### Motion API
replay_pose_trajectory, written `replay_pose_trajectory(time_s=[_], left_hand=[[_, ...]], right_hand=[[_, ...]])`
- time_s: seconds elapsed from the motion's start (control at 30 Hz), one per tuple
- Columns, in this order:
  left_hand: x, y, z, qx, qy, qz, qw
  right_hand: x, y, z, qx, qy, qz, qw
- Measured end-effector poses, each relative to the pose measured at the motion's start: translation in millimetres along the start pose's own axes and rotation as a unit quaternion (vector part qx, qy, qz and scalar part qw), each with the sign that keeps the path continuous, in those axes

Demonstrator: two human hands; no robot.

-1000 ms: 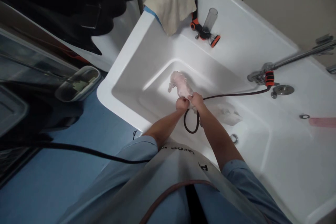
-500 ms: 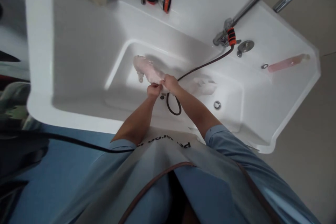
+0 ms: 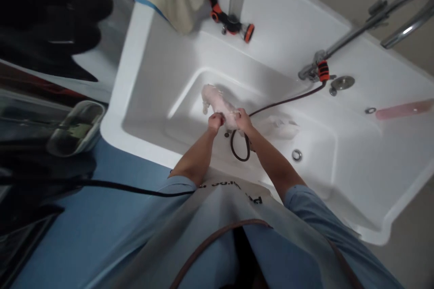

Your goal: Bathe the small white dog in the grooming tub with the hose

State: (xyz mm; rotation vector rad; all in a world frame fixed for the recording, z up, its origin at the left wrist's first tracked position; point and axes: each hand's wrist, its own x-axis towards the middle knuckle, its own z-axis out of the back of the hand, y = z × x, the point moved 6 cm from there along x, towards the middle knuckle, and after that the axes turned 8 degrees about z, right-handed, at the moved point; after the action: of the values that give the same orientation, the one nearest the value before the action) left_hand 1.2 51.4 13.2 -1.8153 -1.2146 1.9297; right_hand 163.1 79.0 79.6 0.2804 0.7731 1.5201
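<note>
While both arms reach into the tub (image 3: 142,76), left hand (image 3: 215,123) and right hand (image 3: 242,120) each grip the pale wet object (image 3: 220,104); hose (image 3: 281,101) loops beneath.

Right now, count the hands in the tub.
2. The left hand and the right hand both grip the pale wet thing in the white tub, beside the looped hose.

Hose (image 3: 271,106) in tub (image 3: 162,95), right of hands (image 3: 228,122)
</note>
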Motion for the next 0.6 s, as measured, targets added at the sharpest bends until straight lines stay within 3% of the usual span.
replay_pose_trajectory(time_s=[0.17, 0.37, 0.6], left_hand=[[-16.2, -23.2, -20.5, -0.043, 0.049, -0.033, 0.997], [-28.9, -38.7, -38.1, 0.013, 0.116, -0.078, 0.990], [-51.3, -50.3, -38.3, 0.118, 0.203, -0.129, 0.964]], right_hand=[[-41.4, -11.8, -10.9, 0.149, -0.021, 0.022, 0.988], [-79.2, -18.4, -10.6, 0.169, -0.013, -0.039, 0.985], [-99.2, -5.0, -16.8, 0.190, 0.007, -0.019, 0.982]])
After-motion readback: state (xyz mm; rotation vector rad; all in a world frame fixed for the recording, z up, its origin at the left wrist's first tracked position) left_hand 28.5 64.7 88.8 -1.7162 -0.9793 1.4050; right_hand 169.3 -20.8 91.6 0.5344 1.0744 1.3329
